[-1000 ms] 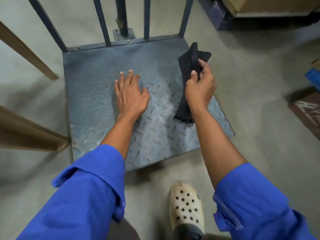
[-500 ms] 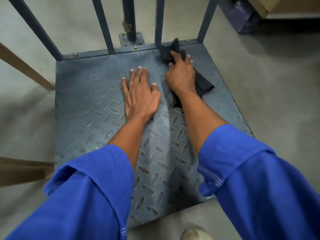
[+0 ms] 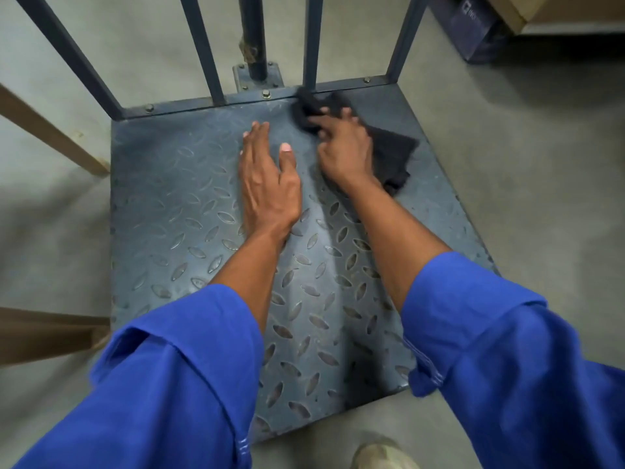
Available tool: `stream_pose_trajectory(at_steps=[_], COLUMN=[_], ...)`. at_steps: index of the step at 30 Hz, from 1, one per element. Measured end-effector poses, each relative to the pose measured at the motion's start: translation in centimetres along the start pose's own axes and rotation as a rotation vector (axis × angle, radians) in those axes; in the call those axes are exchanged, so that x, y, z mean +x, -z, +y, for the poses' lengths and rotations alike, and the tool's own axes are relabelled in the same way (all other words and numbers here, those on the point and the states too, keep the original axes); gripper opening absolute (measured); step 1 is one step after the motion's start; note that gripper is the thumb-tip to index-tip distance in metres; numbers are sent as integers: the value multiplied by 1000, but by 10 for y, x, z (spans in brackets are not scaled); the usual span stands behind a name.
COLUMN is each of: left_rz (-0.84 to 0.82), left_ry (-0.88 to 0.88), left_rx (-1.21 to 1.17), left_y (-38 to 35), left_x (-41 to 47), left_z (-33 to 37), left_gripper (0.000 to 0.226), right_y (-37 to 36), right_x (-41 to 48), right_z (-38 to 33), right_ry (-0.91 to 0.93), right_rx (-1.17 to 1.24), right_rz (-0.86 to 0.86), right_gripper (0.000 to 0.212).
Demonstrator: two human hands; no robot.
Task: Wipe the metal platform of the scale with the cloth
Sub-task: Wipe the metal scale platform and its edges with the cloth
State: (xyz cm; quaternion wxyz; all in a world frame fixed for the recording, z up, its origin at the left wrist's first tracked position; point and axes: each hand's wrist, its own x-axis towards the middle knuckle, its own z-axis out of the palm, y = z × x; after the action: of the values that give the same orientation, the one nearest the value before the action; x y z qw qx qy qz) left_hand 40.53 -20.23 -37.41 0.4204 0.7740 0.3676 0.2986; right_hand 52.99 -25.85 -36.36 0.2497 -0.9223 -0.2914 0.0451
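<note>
The scale's metal platform (image 3: 176, 204) is a blue-grey tread plate lying on the floor. A black cloth (image 3: 392, 154) lies on its far right part, reaching the back edge. My right hand (image 3: 345, 147) presses down on the cloth with the fingers bunched over it; part of the cloth is hidden under the hand. My left hand (image 3: 269, 184) rests flat on the bare plate just left of the right hand, fingers together and pointing to the back edge.
Blue metal rail bars (image 3: 206, 52) and a thick post (image 3: 255, 38) rise from the platform's back edge. Wooden beams (image 3: 47, 133) stand at the left. A dark box (image 3: 473, 25) sits at the far right on the concrete floor. My shoe (image 3: 382, 456) is near the front edge.
My right hand brought the cloth from mid-air down onto the platform and pushed it to the back edge. The left hand slid forward slightly. The view has leaned in closer.
</note>
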Motion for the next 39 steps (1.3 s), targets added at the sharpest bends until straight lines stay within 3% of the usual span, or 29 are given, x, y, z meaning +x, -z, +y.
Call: stream_pose_trajectory(at_steps=[2, 4, 6, 8, 11, 20, 21, 23, 25, 28, 31, 36, 39], left_rz=[46, 113, 120, 86, 0, -184, -189, -185, -179, -196, -213, -163, -103], left_ry=[14, 40, 57, 43, 10, 19, 6, -26, -39, -43, -50, -158, -216], left_rx=[-83, -205, -266, -263, -215, -77, -67, -62, -57, -37, -38, -135, -164], left_y=[4, 9, 10, 9, 10, 29, 32, 38, 43, 49, 53, 59, 62], left_x=[0, -1, -4, -5, -2, -39, -50, -70, -83, -94, -104, -118, -125], left_z=[0, 1, 4, 4, 0, -3, -5, -11, -16, -20, -23, -26, -27], left_gripper=[51, 51, 52, 49, 48, 60, 57, 55, 58, 61, 61, 43, 33], right_y=[8, 26, 39, 32, 5, 40, 48, 55, 50, 33, 30, 47, 74], right_x=[-9, -7, -2, -10, -40, -87, -92, -104, -116, -133, -150, -188, -202], right_z=[-7, -8, -2, 10, 11, 9, 9, 9, 9, 12, 23, 38, 31], right_ry=[231, 240, 169, 41, -4, 214, 213, 219, 123, -45, 13, 289, 278], right_rx=[174, 429, 373, 74, -133, 183, 209, 202, 117, 62, 91, 70, 125], right_rz=[-195, -248, 49, 288, 97, -170, -123, 151, 318, 34, -148, -262, -131], right_gripper=[38, 36, 40, 50, 56, 34, 35, 46, 53, 48, 49, 46, 47])
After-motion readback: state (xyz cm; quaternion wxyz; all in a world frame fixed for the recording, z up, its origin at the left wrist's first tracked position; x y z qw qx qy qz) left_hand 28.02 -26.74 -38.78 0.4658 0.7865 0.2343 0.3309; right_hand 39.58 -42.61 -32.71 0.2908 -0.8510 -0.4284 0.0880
